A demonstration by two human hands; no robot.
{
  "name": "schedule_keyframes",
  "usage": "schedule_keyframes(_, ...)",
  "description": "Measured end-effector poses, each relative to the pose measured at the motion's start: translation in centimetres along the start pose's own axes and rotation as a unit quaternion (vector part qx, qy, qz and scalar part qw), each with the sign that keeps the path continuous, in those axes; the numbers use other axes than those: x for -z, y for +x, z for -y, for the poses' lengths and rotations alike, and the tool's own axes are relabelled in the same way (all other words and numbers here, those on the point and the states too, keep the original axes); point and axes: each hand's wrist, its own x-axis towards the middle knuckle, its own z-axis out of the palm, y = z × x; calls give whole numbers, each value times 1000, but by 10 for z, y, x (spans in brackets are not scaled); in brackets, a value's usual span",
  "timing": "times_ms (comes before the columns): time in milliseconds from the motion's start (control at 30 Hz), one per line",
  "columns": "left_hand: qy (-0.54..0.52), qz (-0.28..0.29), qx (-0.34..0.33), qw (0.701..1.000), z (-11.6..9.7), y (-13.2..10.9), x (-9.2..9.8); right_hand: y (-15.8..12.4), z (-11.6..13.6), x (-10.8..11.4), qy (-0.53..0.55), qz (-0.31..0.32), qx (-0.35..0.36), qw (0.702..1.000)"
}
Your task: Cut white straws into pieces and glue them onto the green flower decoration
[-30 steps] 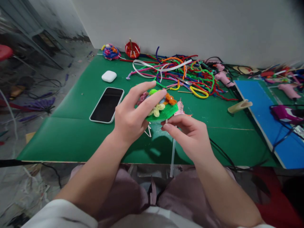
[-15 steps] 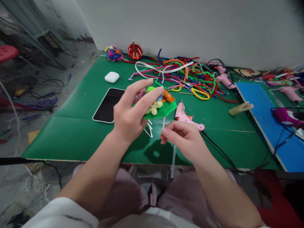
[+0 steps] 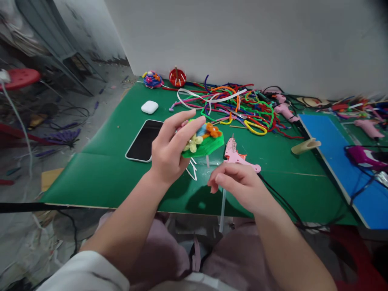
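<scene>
My left hand is closed on a green pipe-cleaner disc, holding it above the table by its left side. Small yellow, orange, blue and pink pipe-cleaner flowers sit on top of the disc, partly covered by my fingers. A short white strip hangs from its underside. My right hand is just below and right of the strip, fingers loosely curled, thumb apart, nothing visible in them. Behind it lies a pink glue gun; a clear glue stick shows below the hand, reaching past the table edge.
Behind are tangled pipe cleaners and yellow-handled scissors. A phone and white case lie left. White strip offcuts lie under the disc. On the right are a blue board and a cut tube.
My right hand has let go of the white strip and drawn slightly down, away from it. My left hand still holds the disc. The view has shifted a little.
</scene>
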Motion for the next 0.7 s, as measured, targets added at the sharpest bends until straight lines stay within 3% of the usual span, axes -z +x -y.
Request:
schedule_keyframes(167,-38,-36,3,999,4,2,-3,-2,2,15,-59,-42,0,997)
schedule_keyframes(300,-90,-31,76,993,5,-1,-7,-3,2,23,-73,-83,4,994)
schedule_keyframes(367,-99,-20,96,990,4,-3,-9,-3,1,21,-59,-99,4,993)
schedule_keyframes(533,-98,9,75,992,-4,-6,-15,0,-5,3,-16,-85,-4,996)
schedule_keyframes(633,-174,20,169,970,-12,-7,-20,1,-5,1,-19,-78,0,997)
schedule_keyframes(700,-264,12,299,917,-18,-6,-25,0,-2,10,-41,-99,7,994)
